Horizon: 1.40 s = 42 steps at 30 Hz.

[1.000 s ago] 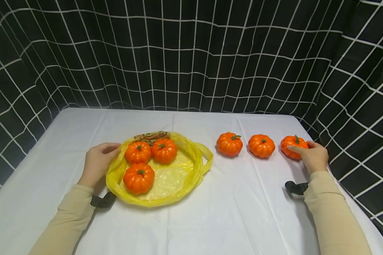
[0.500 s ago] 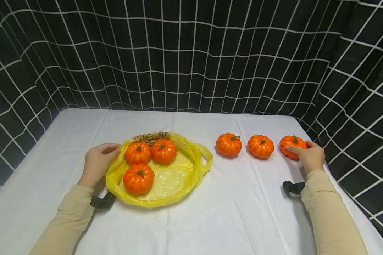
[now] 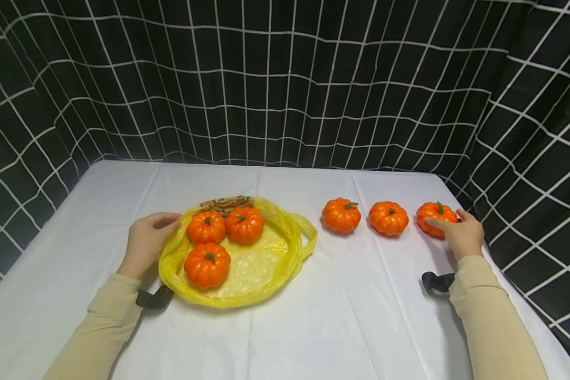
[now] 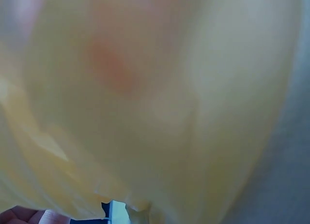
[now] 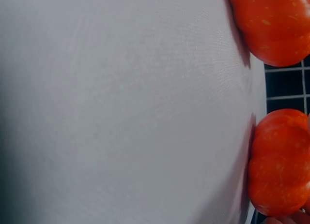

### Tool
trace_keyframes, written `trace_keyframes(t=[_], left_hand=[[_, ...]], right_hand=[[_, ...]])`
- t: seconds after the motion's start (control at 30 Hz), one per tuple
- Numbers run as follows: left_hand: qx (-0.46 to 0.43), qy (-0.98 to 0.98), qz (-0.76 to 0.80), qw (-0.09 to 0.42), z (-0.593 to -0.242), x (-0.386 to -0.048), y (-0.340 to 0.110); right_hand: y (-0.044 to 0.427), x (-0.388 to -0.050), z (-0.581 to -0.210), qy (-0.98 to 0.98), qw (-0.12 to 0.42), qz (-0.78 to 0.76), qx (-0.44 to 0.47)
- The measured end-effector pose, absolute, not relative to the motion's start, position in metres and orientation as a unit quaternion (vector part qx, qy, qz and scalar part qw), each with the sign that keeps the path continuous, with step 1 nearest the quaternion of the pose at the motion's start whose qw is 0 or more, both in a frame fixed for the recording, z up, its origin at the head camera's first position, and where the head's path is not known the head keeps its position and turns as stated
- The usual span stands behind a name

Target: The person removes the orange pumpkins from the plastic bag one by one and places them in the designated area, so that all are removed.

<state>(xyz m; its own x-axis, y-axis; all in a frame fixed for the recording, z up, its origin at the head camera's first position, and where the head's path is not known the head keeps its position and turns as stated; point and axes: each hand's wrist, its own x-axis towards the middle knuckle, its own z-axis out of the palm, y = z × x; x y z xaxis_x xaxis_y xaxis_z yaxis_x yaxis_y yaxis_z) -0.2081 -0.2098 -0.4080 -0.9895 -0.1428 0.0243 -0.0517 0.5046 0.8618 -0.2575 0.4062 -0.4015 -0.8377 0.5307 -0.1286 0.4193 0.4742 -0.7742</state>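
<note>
Pumpkins (image 3: 207, 269), glossy orange, squat and ribbed with green stems: three sit inside a round-mouthed, translucent yellow plastic bag (image 3: 256, 270), three stand in a row to its right on a white cloth-covered table (image 3: 313, 322). The right hand (image 3: 466, 233) pinches the rightmost pumpkin (image 3: 431, 212); the left hand (image 3: 144, 240) seems to pinch the bag's left rim, though its wrist view is blurred

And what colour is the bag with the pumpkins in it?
The bag is yellow; the head view shows it best.
</note>
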Motion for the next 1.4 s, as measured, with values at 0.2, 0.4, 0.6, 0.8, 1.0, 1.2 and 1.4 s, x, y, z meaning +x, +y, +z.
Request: trace_keyframes(t=[0.2,0.4,0.6,0.8,1.0,1.2,1.4], left_hand=[[0.055,-0.867,-0.494,0.041,-0.409,-0.209,-0.207],[0.052,-0.874,-0.481,0.047,-0.407,-0.207,-0.208],[0.049,-0.875,-0.479,0.051,-0.407,-0.208,-0.211],[0.052,-0.875,-0.479,0.051,-0.408,-0.207,-0.211],[0.058,-0.871,-0.486,0.049,-0.408,-0.207,-0.210],[0.054,-0.871,-0.485,0.054,-0.408,-0.207,-0.209],[0.051,-0.872,-0.484,0.058,-0.410,-0.208,-0.212]], right_hand=[[0.400,-0.248,-0.395,-0.846,0.099,0.449,-0.269],[0.362,-0.232,-0.374,-0.844,0.141,0.463,-0.232],[0.314,-0.212,-0.359,-0.839,0.137,0.500,-0.167],[0.270,-0.195,-0.353,-0.846,0.106,0.518,-0.073],[0.229,-0.186,-0.354,-0.843,0.052,0.536,-0.004],[0.198,-0.184,-0.359,-0.839,0.011,0.544,0.019],[0.169,-0.187,-0.363,-0.824,-0.013,0.565,0.037]])
